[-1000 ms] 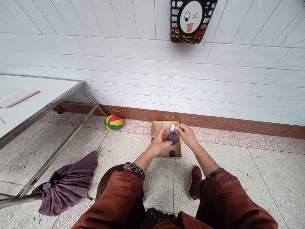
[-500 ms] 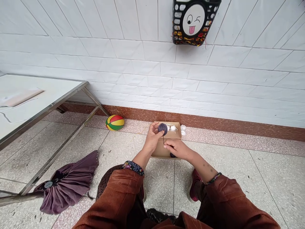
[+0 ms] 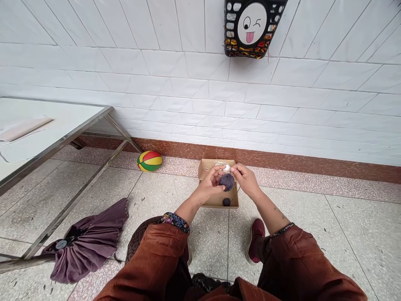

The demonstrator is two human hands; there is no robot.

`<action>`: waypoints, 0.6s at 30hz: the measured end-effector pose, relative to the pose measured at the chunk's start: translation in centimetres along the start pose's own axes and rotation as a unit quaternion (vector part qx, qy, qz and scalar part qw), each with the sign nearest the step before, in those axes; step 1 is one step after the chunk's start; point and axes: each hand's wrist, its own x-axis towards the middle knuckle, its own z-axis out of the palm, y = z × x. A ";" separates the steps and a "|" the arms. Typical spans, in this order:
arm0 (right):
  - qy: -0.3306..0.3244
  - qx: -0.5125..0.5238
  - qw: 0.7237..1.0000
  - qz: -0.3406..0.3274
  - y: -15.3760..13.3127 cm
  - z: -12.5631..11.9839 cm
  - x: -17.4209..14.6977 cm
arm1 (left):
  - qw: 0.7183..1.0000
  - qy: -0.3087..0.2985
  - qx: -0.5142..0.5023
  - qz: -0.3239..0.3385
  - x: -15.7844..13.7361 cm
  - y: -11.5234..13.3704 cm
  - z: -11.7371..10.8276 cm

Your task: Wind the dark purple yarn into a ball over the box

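My left hand point(image 3: 210, 184) is closed around a ball of dark grey-purple yarn point(image 3: 227, 182), held above an open cardboard box. My right hand point(image 3: 247, 179) pinches at the ball's upper right, where the yarn's strand seems to be between thumb and finger; the strand itself is hard to make out. Just beyond the ball, a white yarn ball point(image 3: 227, 168) shows between my hands. The cardboard box point(image 3: 213, 203) lies on the floor below, with a smaller dark yarn ball point(image 3: 226, 202) in its near part and loose white strands in its far part.
A striped ball point(image 3: 149, 161) rests by the wall, left of the box. A metal-framed table point(image 3: 78, 121) stands at the left, and a folded purple umbrella point(image 3: 90, 244) lies below it. A black basket point(image 3: 228, 29) hangs on the tiled wall.
My right hand has moved up from below the yarn ball to its upper right side. The ball in my left hand has shifted right and slightly nearer, uncovering the small dark ball.
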 end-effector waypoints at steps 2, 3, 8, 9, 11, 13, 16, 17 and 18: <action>-0.015 -0.024 0.999 0.016 0.8 0.9 -0.1 | 0.999 0.007 -0.036 0.011 0.0 0.2 -0.1; -0.024 -0.037 0.999 0.022 1.1 1.3 -0.2 | 0.998 0.024 -0.053 0.019 0.1 0.2 -0.3; -0.137 -0.089 0.986 -0.018 0.7 3.6 -1.7 | 0.981 0.161 -0.104 0.039 0.5 0.2 -1.1; -0.169 -0.095 0.980 -0.041 0.4 3.8 -2.1 | 0.977 0.188 -0.099 0.033 0.7 0.2 -1.3; -0.218 -0.102 0.967 -0.088 -0.6 4.0 -2.7 | 0.970 0.230 -0.076 0.020 0.8 -0.1 -1.6; -0.239 -0.093 0.958 -0.130 -1.8 3.6 -3.1 | 0.967 0.251 -0.043 0.010 0.9 -0.3 -1.7; -0.222 -0.035 0.960 -0.167 -3.5 2.4 -3.0 | 0.966 0.256 0.019 0.009 0.8 -0.5 -1.7; -0.203 -0.008 0.965 -0.166 -3.9 1.9 -2.8 | 0.966 0.254 0.038 0.011 0.8 -0.6 -1.6; -0.178 0.017 0.971 -0.157 -4.1 1.4 -2.6 | 0.967 0.250 0.054 0.013 0.7 -0.6 -1.6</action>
